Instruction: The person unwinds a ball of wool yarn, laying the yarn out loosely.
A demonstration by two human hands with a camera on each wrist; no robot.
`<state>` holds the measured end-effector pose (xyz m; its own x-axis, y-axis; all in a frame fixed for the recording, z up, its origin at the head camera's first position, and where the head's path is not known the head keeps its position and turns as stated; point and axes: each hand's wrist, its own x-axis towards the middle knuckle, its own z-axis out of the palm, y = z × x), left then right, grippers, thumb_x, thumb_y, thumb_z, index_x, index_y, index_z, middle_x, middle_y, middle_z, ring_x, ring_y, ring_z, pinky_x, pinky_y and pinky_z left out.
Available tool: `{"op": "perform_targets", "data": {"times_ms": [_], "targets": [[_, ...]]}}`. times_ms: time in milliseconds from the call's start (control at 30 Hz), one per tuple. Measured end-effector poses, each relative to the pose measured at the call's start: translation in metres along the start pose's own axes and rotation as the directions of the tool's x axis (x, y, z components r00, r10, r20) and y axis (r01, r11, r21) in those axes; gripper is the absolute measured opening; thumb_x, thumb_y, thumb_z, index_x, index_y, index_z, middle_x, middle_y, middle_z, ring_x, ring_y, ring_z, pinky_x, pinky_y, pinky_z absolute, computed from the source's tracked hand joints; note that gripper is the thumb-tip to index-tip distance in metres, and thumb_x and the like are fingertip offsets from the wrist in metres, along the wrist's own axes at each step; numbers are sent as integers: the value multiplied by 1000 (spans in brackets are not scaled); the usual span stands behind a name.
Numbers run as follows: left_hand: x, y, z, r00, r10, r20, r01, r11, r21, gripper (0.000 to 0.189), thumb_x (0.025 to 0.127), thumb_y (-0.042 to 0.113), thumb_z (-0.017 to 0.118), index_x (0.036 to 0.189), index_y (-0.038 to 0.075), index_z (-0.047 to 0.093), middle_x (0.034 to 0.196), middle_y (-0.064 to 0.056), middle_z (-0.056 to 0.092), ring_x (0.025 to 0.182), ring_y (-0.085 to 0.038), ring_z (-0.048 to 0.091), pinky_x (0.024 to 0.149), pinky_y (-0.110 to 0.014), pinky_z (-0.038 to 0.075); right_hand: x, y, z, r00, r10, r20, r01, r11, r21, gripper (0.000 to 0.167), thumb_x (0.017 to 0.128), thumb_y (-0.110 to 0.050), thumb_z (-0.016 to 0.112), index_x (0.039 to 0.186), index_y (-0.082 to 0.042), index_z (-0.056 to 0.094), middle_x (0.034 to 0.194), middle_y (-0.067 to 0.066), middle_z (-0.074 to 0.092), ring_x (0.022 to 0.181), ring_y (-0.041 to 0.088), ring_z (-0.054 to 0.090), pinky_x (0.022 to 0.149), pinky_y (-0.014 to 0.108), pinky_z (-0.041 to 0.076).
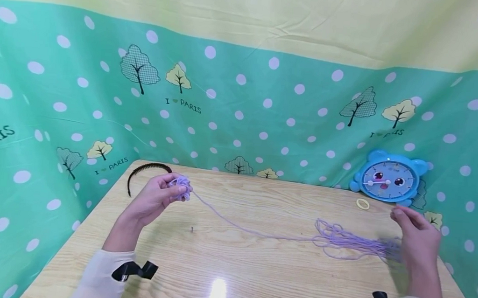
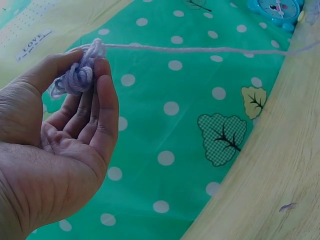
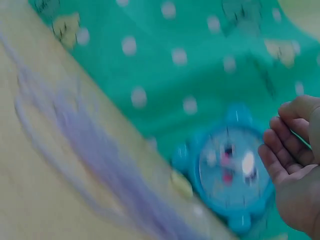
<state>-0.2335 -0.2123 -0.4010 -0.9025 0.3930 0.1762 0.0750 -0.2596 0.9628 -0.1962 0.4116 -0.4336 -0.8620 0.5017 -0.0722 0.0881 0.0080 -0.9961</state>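
Observation:
A small wound bunch of lilac yarn (image 1: 182, 187) is pinched between the thumb and fingertips of my left hand (image 1: 157, 198), raised over the left side of the table. In the left wrist view the yarn bunch (image 2: 77, 75) looks loosely coiled, and one strand leads off to the right. That strand runs to a long loose heap of the same yarn (image 1: 341, 239) on the table's right side. My right hand (image 1: 421, 240) hovers by the heap's right end, partly hiding it. In the right wrist view its fingers are loosely bent, with no yarn visible in them.
A blue bear-shaped clock (image 1: 389, 179) stands at the back right, with a pale yellow ring (image 1: 362, 204) in front. At the back left lies a dark toothed headband (image 1: 136, 174). A patterned green cloth (image 1: 242, 102) hangs behind the wooden table (image 1: 254, 272).

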Motion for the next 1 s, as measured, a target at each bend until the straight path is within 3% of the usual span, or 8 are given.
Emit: {"op": "perform_targets", "data": {"times_ms": [133,333,533,767,1000], "targets": [[0,-1,1,1000,4,1,-4,1000,-2,20,102,-3,56,110,12,66,100,4,75,88,-5,71,78,-19,61,-12,-18,32,988,-133,80,130,991,38,45,95,-36,74,134,-14,68,102,-20,72,100,-6,64,86,1,44],[-1,-1,2,1000,0,-5,0,1000,1,19,102,-3,56,110,12,65,100,5,74,88,-6,71,79,-19,61,-30,-34,80,957,-229,177,230,973,15,41,98,-35,71,130,-9,69,105,-15,72,104,0,64,87,3,46],[0,-1,3,1000,5,-5,-5,1000,-3,20,101,-4,56,110,12,65,99,4,73,88,-6,71,79,-19,61,-45,-45,126,928,-290,232,286,957,50,37,99,-30,71,126,-4,69,105,-12,72,104,3,65,91,6,50],[1,-2,3,1000,-8,-12,8,1000,13,17,101,-2,58,109,12,65,99,4,72,88,-6,71,79,-19,61,-55,-44,172,884,-378,276,327,920,214,26,97,-13,72,116,5,70,95,-9,75,94,7,67,92,15,55],[2,-2,4,999,-21,-33,23,999,32,15,101,-1,59,109,11,64,100,5,71,89,-6,70,80,-19,61,-68,-42,209,849,-372,375,335,928,162,30,97,-18,74,118,4,69,102,-10,74,98,7,68,91,17,57]]}}
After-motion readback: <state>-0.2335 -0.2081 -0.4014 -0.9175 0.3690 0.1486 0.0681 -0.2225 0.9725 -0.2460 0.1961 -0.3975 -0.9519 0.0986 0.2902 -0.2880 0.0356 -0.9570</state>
